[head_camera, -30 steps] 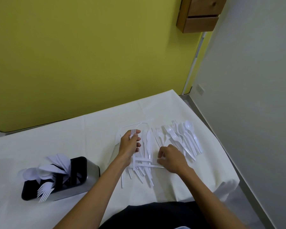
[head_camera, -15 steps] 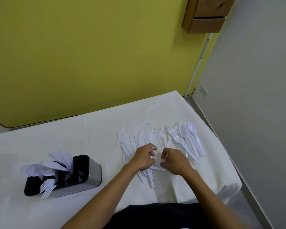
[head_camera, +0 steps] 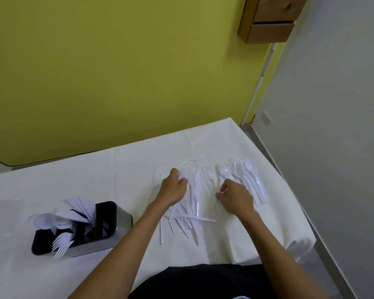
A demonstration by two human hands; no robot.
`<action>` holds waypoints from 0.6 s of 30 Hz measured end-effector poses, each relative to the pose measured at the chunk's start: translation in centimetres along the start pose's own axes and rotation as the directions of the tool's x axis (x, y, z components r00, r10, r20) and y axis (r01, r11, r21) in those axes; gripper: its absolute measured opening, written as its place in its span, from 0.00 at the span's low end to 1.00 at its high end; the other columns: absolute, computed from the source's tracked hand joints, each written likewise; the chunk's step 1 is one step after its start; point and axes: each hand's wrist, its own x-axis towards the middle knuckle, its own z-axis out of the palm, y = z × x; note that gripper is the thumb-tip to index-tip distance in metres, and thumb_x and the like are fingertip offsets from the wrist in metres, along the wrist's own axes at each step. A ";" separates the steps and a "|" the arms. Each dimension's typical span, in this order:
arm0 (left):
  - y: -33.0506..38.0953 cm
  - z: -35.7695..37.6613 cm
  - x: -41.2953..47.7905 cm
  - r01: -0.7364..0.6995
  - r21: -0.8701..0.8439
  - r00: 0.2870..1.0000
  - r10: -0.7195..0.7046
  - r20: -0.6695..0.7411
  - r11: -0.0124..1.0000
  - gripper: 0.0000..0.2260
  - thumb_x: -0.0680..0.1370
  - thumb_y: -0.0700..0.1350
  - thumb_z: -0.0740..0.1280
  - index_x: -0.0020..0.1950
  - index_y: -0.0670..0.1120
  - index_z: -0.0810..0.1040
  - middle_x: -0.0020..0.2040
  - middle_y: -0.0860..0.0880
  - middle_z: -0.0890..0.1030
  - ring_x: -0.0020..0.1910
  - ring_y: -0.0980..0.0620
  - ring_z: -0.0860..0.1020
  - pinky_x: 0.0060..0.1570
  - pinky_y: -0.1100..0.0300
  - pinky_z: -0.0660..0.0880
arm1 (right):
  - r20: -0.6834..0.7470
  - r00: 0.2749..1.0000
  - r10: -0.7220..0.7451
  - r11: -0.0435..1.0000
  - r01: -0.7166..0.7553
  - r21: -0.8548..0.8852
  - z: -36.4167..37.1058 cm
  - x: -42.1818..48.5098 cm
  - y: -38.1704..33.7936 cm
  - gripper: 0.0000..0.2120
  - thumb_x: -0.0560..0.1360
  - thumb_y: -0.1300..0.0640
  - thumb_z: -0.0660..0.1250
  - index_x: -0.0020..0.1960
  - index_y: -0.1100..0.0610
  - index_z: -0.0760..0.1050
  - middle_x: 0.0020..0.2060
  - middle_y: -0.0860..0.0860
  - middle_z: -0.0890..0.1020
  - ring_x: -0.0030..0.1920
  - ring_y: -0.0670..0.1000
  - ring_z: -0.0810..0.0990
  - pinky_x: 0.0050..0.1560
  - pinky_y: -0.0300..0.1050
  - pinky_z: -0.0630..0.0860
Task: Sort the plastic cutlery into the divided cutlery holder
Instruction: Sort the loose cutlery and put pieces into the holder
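Loose white plastic cutlery point(head_camera: 192, 214) lies in a pile on the white tablecloth, with a neater row of spoons and forks point(head_camera: 249, 182) at its right. My left hand point(head_camera: 173, 188) rests on the pile's left part, fingers closed around white pieces at its fingertips. My right hand point(head_camera: 235, 197) is curled over the pile's right part, thumb and forefinger close together; what they pinch is hidden. The divided cutlery holder point(head_camera: 123, 220), steel with a black insert, stands at the left and holds forks, spoons and knives.
The white-covered table point(head_camera: 52, 190) ends at a right edge point(head_camera: 289, 190) that drops to a grey floor. A yellow wall runs behind the table. A wooden drawer unit point(head_camera: 270, 20) hangs on the wall at the upper right. My dark clothing shows at the bottom.
My left hand, which held a fork above the pile, dropped beside the right hand and has now moved back up-left. My right hand shifted slightly right.
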 end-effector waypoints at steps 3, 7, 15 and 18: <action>-0.2 -0.8 0.4 0.087 -0.255 0.995 -0.097 -0.026 0.963 0.09 0.82 0.39 0.54 0.61 0.41 0.67 0.48 0.45 0.81 0.41 0.48 0.82 0.41 0.55 0.78 | 0.002 1.000 -0.005 1.000 0.005 -0.025 1.0 -0.8 -0.2 0.11 0.77 0.47 0.68 0.48 0.56 0.76 0.42 0.49 0.81 0.42 0.51 0.79 0.41 0.44 0.74; -0.4 -0.9 0.5 0.136 -0.470 0.988 -0.157 -0.007 0.872 0.14 0.80 0.35 0.51 0.62 0.44 0.70 0.50 0.42 0.80 0.36 0.48 0.82 0.37 0.56 0.79 | 0.093 0.995 0.036 0.997 -0.041 0.062 1.7 -0.9 -0.3 0.17 0.76 0.51 0.69 0.32 0.58 0.73 0.27 0.50 0.75 0.30 0.48 0.75 0.34 0.41 0.72; -0.5 0.9 -0.4 0.193 -0.459 0.981 -0.185 0.063 0.867 0.07 0.79 0.41 0.61 0.53 0.44 0.77 0.46 0.46 0.79 0.35 0.51 0.75 0.36 0.57 0.71 | 0.235 0.972 0.022 0.885 -0.129 0.448 -0.2 -2.6 -1.6 0.11 0.73 0.53 0.74 0.41 0.62 0.81 0.31 0.51 0.85 0.29 0.46 0.83 0.28 0.33 0.70; -0.7 1.4 -0.3 0.183 -0.429 0.983 -0.166 0.076 0.885 0.08 0.78 0.48 0.65 0.50 0.44 0.77 0.43 0.47 0.78 0.36 0.50 0.74 0.37 0.57 0.71 | 0.259 0.966 0.008 0.853 -0.142 0.502 -1.2 -3.9 -2.5 0.10 0.73 0.55 0.73 0.44 0.62 0.81 0.34 0.51 0.86 0.32 0.49 0.85 0.28 0.34 0.72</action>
